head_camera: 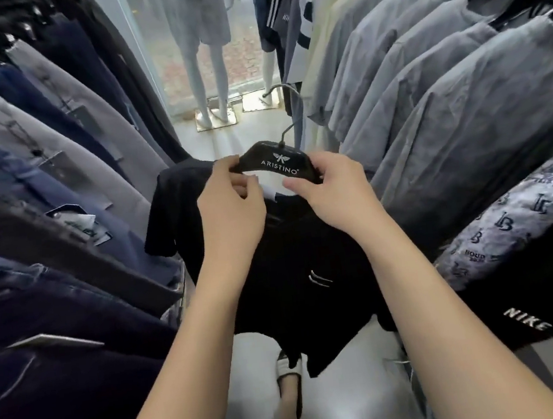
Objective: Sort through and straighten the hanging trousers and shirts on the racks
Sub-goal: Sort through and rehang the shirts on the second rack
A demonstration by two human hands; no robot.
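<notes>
In a clothes shop aisle, a person holds a black shirt (293,276) on a broad, glossy black hanger (273,163) printed with white lettering, its thin wire hook pointing away from the body and off any rail. The shirt is soft, matte and short-sleeved, with two small pale stripes on the chest, and it hangs in mid-aisle between the two racks. The left hand (229,201) pinches the hanger's left shoulder between curled fingers and thumb; the right hand (331,189) grips the right shoulder, fingers hooked over the top and thumb beneath. To the left, smooth grey and navy trousers (53,138) and darker denim hang close-packed with paper tags. To the right crowd crinkled grey-blue and pale cream shirts (444,93), a patterned top (511,227) and a black garment with white lettering (528,318), pressing against the held shirt's right side. Ahead, white mannequins (205,79) stand on square metal bases before a window (243,54). A sandalled foot (288,370) shows on the pale floor (357,389).
</notes>
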